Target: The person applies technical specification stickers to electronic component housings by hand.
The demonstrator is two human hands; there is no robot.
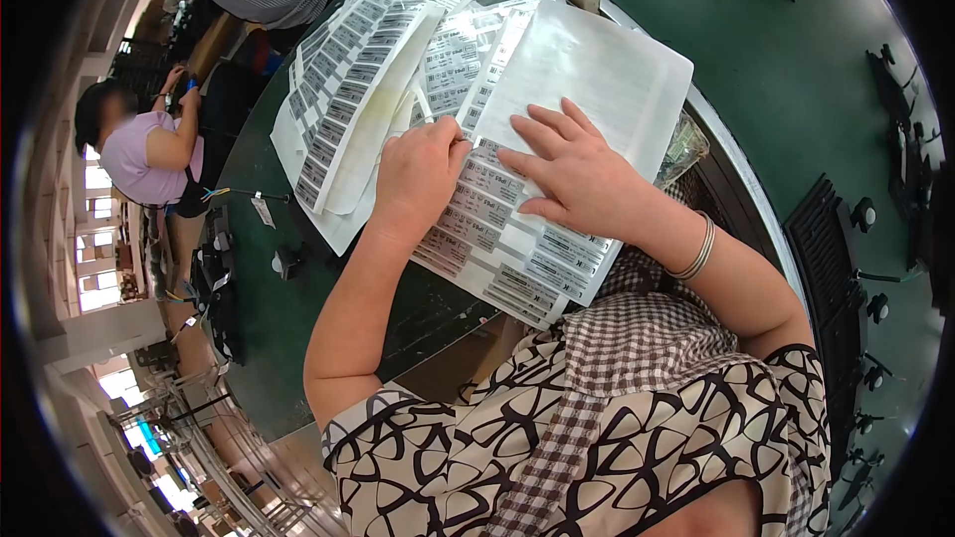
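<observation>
A sheet of silver printed labels [482,209] lies on a pile, its upper part a blank whitish area [587,60]. My left hand [423,174] is closed in a pinch at the sheet's left side, thumb and forefinger on the edge of a label. My right hand [577,169] rests flat on the sheet with fingers spread, just right of the pinch. Beside my left hand, more printed label sheets [363,89] overlap in a loose stack, some edges curled up.
The sheets lie on a green table [269,338]. A metal-edged green work surface [736,60] curves along the right, bearing black fixtures [831,268] and small black parts [865,214]. Cables with a tag [261,209] lie at left. A person in a lilac top [149,154] works farther left.
</observation>
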